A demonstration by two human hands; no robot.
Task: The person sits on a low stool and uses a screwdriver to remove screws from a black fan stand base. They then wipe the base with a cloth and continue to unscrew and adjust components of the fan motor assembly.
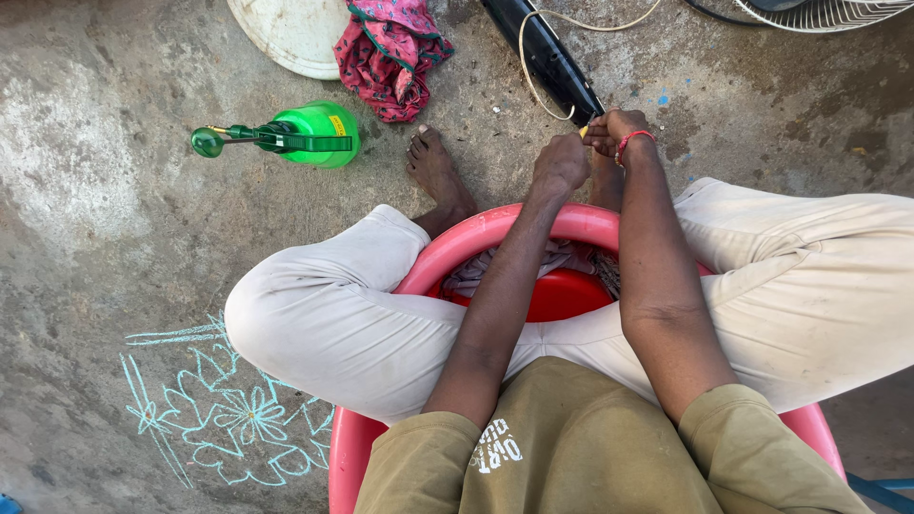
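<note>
Both hands are out past the knees, upper centre-right of the frame. Left hand (560, 164) is curled into a loose fist, knuckles up; what it grips, if anything, cannot be told from this angle. Right hand (614, 129) sits just beyond it, fingers closed around something small with a yellow tip (584, 131), right at the lower end of a black tool (545, 55). A red bangle (632, 141) circles the right wrist. The two hands are nearly touching.

The black tool lies on the floor, slanting from the top edge of the frame down to the right hand. A pale cord (529, 67) loops beside and across it; a second run of cord curves off toward the top edge.

The person sits on a red chair (495, 228), its rim showing between the legs, with a grey cloth (562, 259) bunched on the seat. Pale trousers, olive shirt. One bare foot (433, 167) rests on the floor, left of the left hand.

Further out, upper left: a green spray bottle (303, 135) on its side, nozzle pointing left. Above it, a white round lid (290, 33), with a pink patterned cloth (388, 52) heaped against its right edge. A wire fan guard (824, 11) cuts into the upper right corner.

The floor (95, 219) is rough grey concrete, stained. Lower left: a chalk flower drawing (228, 409) in pale blue.
</note>
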